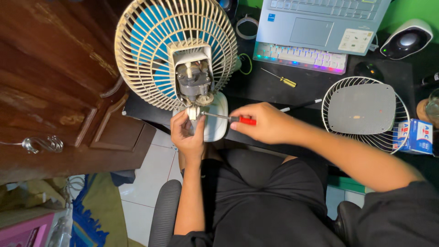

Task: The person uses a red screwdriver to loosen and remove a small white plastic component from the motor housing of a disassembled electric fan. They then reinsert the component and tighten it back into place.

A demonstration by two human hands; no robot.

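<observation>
A cream desk fan (151,50) with blue blades stands at the desk's front edge, its rear cover off and the grey motor (194,82) bare. My left hand (186,135) grips the fan's neck just under the motor. My right hand (265,122) holds a red-handled screwdriver (231,118), its tip pointing left at the base of the motor housing. The fan's white base (217,121) sits partly hidden behind my left hand.
On the black desk lie a yellow-handled screwdriver (284,80), a pen (302,105), a laptop (320,20) over a lit keyboard (302,57), a speaker (406,39), an overturned white wire fan guard (363,114) and a small blue box (418,136). A wooden cabinet (55,82) stands left.
</observation>
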